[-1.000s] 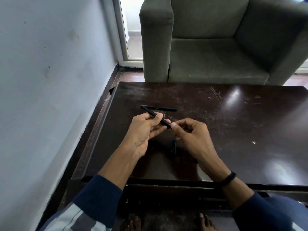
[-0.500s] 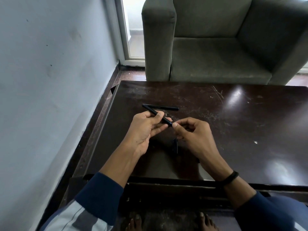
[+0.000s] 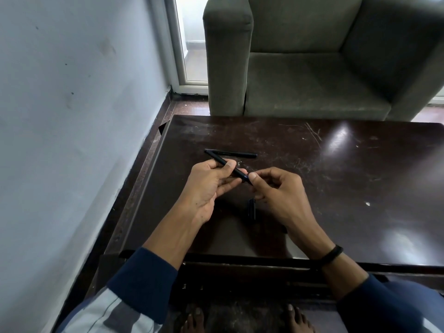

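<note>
**Two pens, one in hand, near the table's left edge**

I am watching through the head camera; the dark table [image 3: 336, 188] fills the middle of my view; its left edge runs close along a pale wall [image 3: 72, 140], with only a narrow strip of floor between them; its far edge sits just in front of a grey armchair [image 3: 312, 80]; its near edge passes under both forearms. The widest room I see for moving lies toward the table's right edge, where the scratched top catches the light.

The left hand [image 3: 206, 186] hovers over the left half of the table, its thumb and curled fingers clamped on a black pen [image 3: 217, 159]; the pen is held above the surface, slanting from far-left down to near-right. The right hand [image 3: 281, 195] meets it from the right; its fingers are curled, with thumb and forefinger tips pinched on the pen's near end.

By my count: two pens, the held one and a second pen [image 3: 234, 153] lying flat just beyond the hands, roughly parallel to the far edge, its left end crossing behind the held pen's far tip; one short black piece [image 3: 251, 209] lying on the table just below the right hand's fingers; one black wristband [image 3: 332, 254] on the right wrist; two bare feet [image 3: 192, 320] on the floor below the near edge.
</note>
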